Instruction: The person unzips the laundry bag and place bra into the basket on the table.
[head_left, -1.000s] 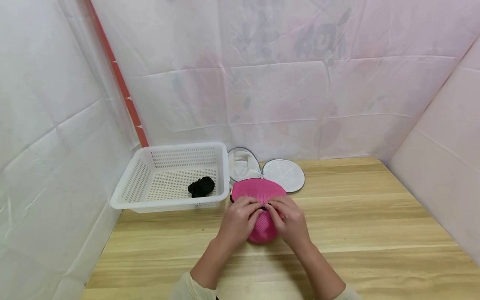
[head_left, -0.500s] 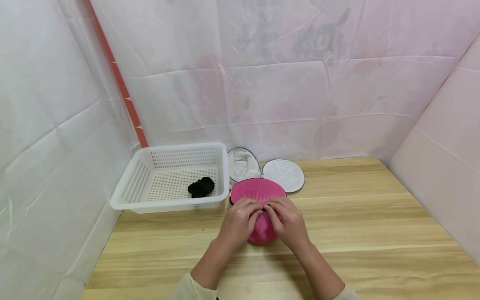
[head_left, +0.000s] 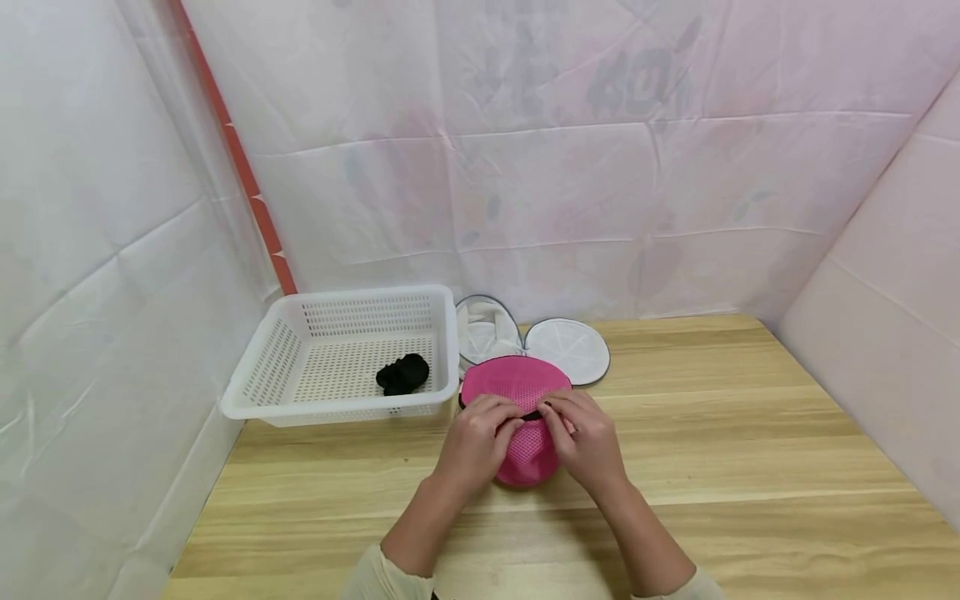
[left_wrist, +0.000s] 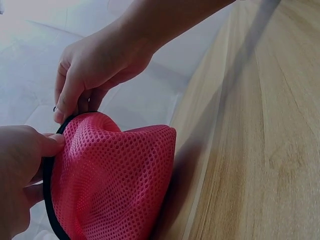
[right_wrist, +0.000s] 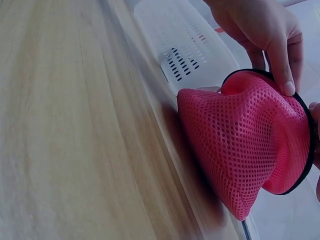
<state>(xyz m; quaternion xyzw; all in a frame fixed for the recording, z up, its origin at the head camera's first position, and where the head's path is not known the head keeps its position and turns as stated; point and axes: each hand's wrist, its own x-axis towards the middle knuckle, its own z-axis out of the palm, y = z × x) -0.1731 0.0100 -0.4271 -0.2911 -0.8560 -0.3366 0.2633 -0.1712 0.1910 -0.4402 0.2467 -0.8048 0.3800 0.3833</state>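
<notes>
A pink mesh laundry bag point(head_left: 528, 454) with black edging stands between the two hands, its rounded bottom towards the person. My left hand point(head_left: 477, 437) pinches the black edging point(left_wrist: 47, 187) between thumb and fingers. Just to the right, my right hand point(head_left: 581, 433) pinches the same edging, and a small black piece pokes out at its fingertips in the left wrist view. A short length of the black strip shows between the hands. Seen from the right wrist, the bag's mesh side point(right_wrist: 240, 135) is creased and bulges out over the table.
At the left, a white perforated basket point(head_left: 337, 408) holds a black bundle point(head_left: 403, 375). Behind the pink bag lie two white round pieces with dark rims, one point(head_left: 567, 352) flat, the other point(head_left: 486, 329) beside the basket. White sheeting point(head_left: 540, 192) encloses the wooden table point(head_left: 750, 467) at back and sides.
My right hand has slid slightly to the right along the edging, so more of the black strip shows between the hands. The left hand stays nearly still.
</notes>
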